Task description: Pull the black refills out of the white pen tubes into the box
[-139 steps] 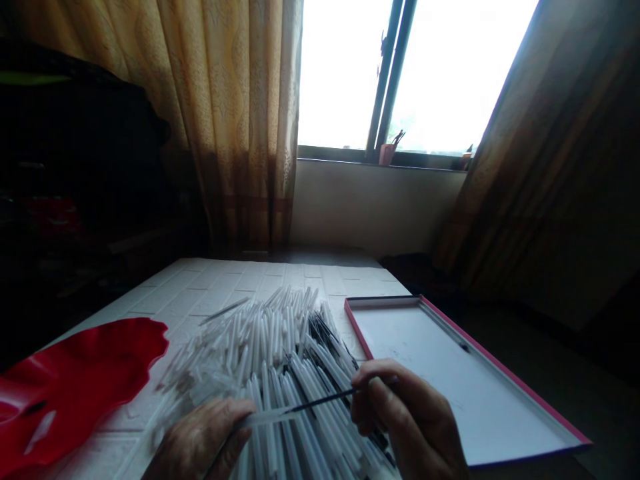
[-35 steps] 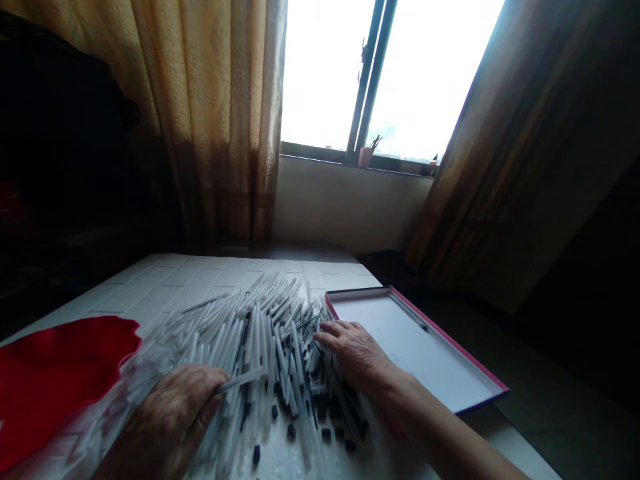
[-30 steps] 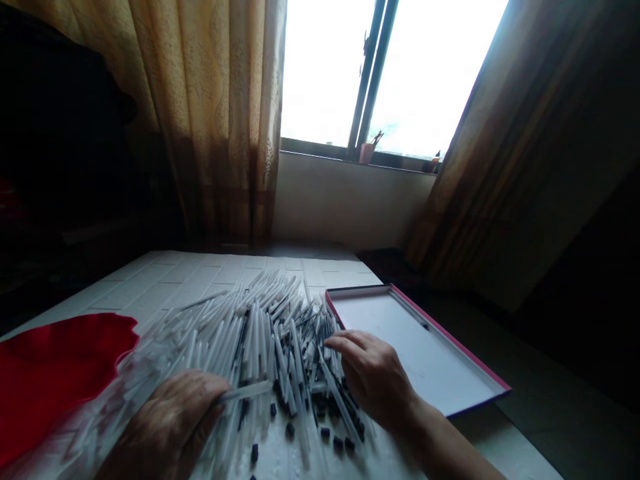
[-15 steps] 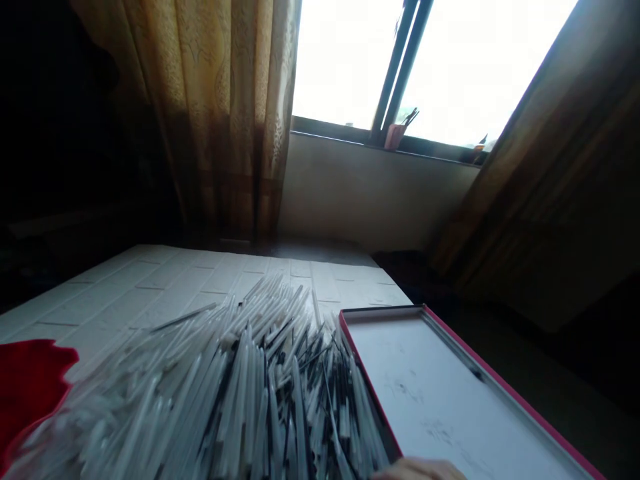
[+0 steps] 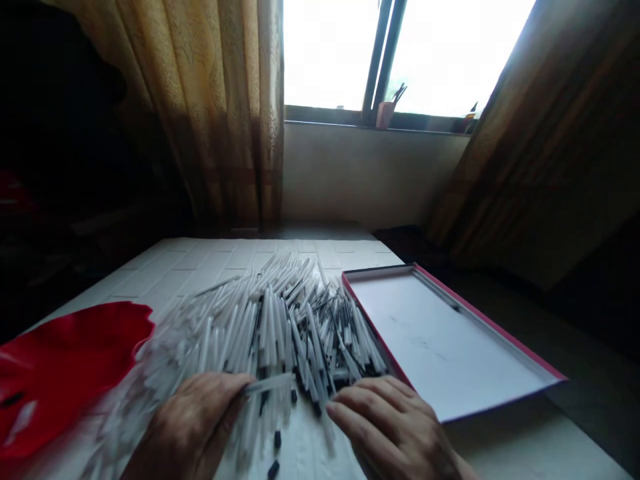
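Note:
A big heap of translucent white plastic pen barrels, several with dark parts, covers the middle of the table. My left hand is closed at the near side of the heap, with a clear pen barrel sticking out between thumb and fingers toward the right. My right hand is at the heap's near right edge, its fingers curled and pressed together. Whatever those fingers hold, if anything, is hidden. Between the hands lie small black pieces that look like caps or plugs.
On the left sits a red scalloped-edge bowl. A shallow white box lid with a red rim lies to the right, against the heap. The white brick-patterned tabletop reaches back toward a curtain and a window with a cup on its sill.
The view has tilted down, so the heap, red bowl and box sit higher or show more fully. Both hands have come into view, the left with a pen barrel.

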`<state>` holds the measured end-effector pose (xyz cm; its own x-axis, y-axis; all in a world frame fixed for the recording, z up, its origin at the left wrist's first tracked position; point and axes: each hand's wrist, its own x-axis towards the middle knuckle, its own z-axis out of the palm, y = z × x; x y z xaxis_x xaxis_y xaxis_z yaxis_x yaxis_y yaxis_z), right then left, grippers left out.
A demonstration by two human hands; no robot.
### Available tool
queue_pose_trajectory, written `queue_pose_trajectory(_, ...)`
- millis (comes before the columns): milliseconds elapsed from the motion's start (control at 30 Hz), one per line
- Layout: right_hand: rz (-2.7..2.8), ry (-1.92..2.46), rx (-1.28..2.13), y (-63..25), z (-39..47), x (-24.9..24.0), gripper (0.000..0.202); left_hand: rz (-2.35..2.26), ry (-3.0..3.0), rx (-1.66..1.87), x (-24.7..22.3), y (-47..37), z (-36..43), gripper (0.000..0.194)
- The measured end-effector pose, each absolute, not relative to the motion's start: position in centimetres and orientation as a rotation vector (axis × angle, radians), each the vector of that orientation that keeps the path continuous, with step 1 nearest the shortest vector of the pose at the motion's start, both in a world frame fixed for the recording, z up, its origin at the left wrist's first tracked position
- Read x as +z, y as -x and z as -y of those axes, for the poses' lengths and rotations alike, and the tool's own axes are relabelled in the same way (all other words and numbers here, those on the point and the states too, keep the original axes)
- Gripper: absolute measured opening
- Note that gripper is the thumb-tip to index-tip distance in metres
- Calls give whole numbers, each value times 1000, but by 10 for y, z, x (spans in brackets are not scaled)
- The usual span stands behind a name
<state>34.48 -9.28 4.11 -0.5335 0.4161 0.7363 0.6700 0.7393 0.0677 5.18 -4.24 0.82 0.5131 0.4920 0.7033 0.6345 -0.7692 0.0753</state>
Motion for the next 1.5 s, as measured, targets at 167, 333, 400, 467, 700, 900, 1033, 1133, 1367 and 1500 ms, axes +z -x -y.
queue_pose_trajectory(167, 2218, 789, -475, -294, 101, 23, 30, 850, 2444, -1097, 27, -63, 43, 34)
queue_pose_trajectory(333, 2386, 962, -491, -275, 99, 0, 4, 794, 2444, -1164, 20, -59, 37, 32)
queue_pose_trajectory(400, 2464, 1008, -446, -275, 96, -3, 10, 785, 2454, -1164, 19, -59, 36, 32)
queue_pose_trajectory(467, 2510, 1042, -395, -275, 95, -4, 14, 777, 2466, -1161, 20, -60, 36, 33)
queue_pose_trajectory(700, 2338, 1080, -354, -271, 97, -5, 11, 738, 2575, -1035, 22, -61, 39, 30)
queue_pose_trajectory(900, 2070, 905, -212, -272, 96, -2, 25, 720, 2584, -876, 43, -67, 42, 30)
queue_pose_trajectory(1033, 1760, 822, 188, -280, 94, 5, 22, 777, 2599, -789, 63, -67, 43, 24)
queue_pose_trajectory(1133, 1473, 896, 423, -296, 90, 14, 19, 850, 2567, -810, 66, -63, 46, 22)
queue_pose_trajectory(1367, 951, 908, 956, -322, 77, 28, 37, 985, 2524, -893, 41, -83, 77, 21)
queue_pose_trajectory(1500, 805, 893, 1126, -321, 79, 31, 36, 988, 2637, -861, 29, -116, 95, 19)
